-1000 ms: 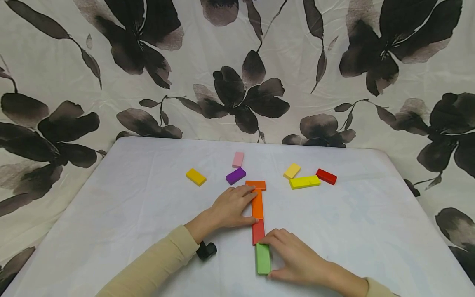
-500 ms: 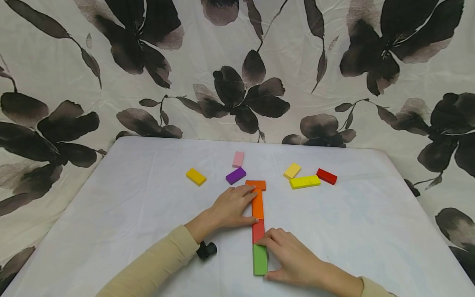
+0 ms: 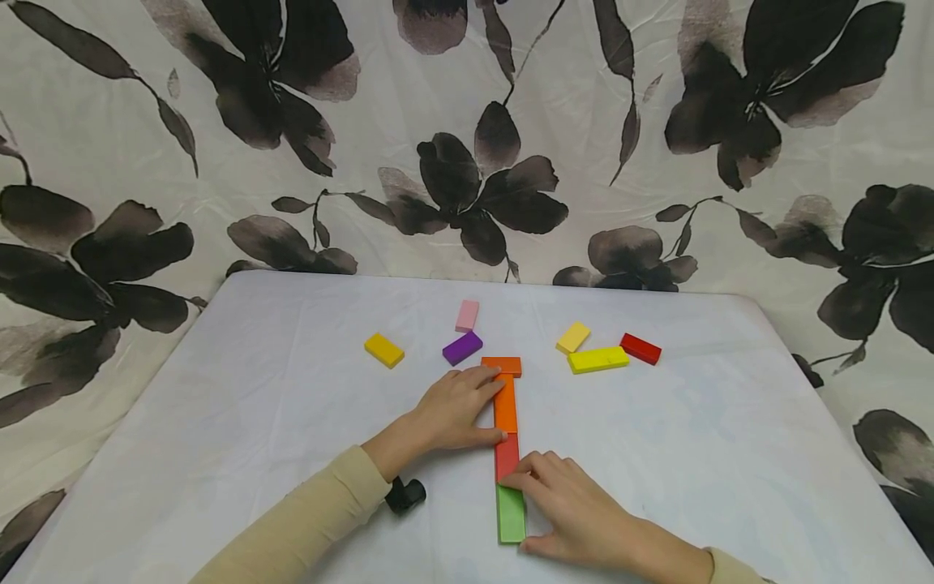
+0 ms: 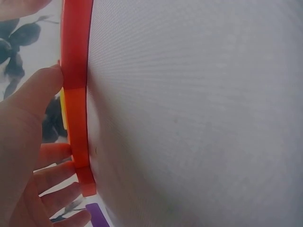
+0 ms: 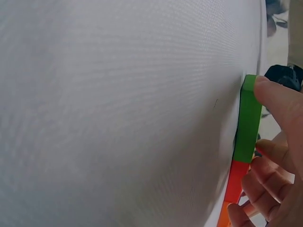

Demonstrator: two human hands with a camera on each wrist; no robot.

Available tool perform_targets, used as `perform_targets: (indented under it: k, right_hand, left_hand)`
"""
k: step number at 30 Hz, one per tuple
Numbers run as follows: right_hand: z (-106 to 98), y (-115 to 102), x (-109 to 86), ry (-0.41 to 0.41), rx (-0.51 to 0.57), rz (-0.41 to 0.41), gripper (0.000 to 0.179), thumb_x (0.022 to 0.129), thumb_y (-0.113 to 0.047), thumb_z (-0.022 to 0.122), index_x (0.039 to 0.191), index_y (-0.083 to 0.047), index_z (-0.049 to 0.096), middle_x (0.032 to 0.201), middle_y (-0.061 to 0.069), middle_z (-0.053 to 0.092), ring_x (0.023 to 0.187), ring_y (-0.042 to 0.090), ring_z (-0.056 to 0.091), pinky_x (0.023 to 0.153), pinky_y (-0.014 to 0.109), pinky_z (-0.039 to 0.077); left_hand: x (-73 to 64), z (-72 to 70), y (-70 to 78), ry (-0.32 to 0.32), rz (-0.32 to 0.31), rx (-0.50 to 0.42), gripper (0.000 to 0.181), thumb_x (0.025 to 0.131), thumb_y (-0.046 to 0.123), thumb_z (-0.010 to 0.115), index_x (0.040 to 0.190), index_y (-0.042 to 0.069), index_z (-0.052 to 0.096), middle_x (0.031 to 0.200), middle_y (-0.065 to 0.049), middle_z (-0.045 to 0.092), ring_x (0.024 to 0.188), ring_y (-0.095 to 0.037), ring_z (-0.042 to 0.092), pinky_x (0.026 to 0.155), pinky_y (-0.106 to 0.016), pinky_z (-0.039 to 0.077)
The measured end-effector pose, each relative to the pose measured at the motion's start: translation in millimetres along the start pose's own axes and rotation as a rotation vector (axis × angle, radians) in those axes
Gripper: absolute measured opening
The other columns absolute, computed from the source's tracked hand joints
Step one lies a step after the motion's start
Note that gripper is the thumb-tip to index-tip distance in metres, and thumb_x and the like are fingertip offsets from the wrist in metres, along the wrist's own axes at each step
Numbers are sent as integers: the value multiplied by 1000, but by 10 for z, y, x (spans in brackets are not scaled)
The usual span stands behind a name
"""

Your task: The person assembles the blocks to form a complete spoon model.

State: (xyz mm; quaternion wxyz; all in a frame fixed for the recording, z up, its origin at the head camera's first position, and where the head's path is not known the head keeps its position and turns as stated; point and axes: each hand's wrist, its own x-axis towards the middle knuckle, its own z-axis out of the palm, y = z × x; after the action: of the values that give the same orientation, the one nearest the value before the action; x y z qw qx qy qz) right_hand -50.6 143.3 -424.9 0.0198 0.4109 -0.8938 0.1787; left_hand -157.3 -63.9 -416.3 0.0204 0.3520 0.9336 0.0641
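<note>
A straight column of blocks lies on the white table in the head view: a crosswise orange block [image 3: 511, 365] on top, then an upright-running orange block [image 3: 507, 414], a red block [image 3: 506, 459] and a green block [image 3: 511, 519]. My left hand [image 3: 452, 412] rests on the column from the left, thumb at the orange-red seam and fingertips on the orange blocks. From the right, my right hand [image 3: 584, 513] holds the green block lengthwise, thumb at its near corner and fingers at its far end. The right wrist view shows the green block [image 5: 248, 123] meeting the red one.
Beyond the column lie a purple block [image 3: 463, 349], a pink block [image 3: 467, 316] and a yellow block [image 3: 384, 350]. To the right are a bright yellow block [image 3: 598, 359], a pale yellow block [image 3: 572, 337] and a dark red block [image 3: 640, 349]. A black object [image 3: 410, 495] sits by the left wrist.
My right hand has shifted the green block slightly left, so it now lines up with the red block. The left hand has stayed in place.
</note>
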Motion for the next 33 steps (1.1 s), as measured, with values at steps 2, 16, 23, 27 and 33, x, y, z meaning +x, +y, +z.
perform_targets:
  k: [2, 16, 23, 27, 33]
  right_hand:
    - [-1, -3, -2, -11, -11, 6, 62, 68, -40, 77, 122, -20, 55, 113, -11, 46, 95, 4, 42, 78, 24, 40]
    - [-8, 8, -1, -77, -39, 17, 58, 74, -49, 70, 124, -25, 55, 112, -9, 48, 95, 6, 42, 80, 31, 42]
    - [3, 3, 2, -53, -55, 11, 58, 73, -49, 71, 123, -25, 56, 112, -9, 48, 95, 5, 42, 79, 30, 41]
    - [-8, 8, -7, -41, -57, -2, 59, 73, -48, 71, 124, -26, 55, 113, -10, 47, 96, 5, 42, 80, 30, 41]
    - [-84, 48, -29, -24, -38, -10, 54, 76, -41, 71, 125, -26, 54, 117, -12, 49, 105, 5, 44, 84, 31, 42]
  left_hand:
    - [2, 4, -2, -1, 0, 2, 71, 79, 56, 60, 133, 11, 50, 139, -6, 43, 129, -20, 38, 105, -40, 34]
    - [1, -3, 5, -9, -4, 9, 71, 79, 56, 59, 134, 11, 49, 139, -6, 43, 129, -20, 38, 105, -40, 33]
    - [0, -2, 5, -24, -14, 5, 72, 79, 57, 59, 134, 12, 48, 140, -5, 42, 130, -20, 37, 106, -42, 32]
    - [-1, -3, 7, -25, -16, 5, 72, 79, 57, 59, 135, 12, 48, 140, -5, 41, 130, -20, 37, 106, -41, 32]
    - [-3, 0, 2, -29, -18, -4, 72, 79, 56, 59, 135, 12, 48, 140, -5, 41, 130, -20, 37, 107, -41, 32]
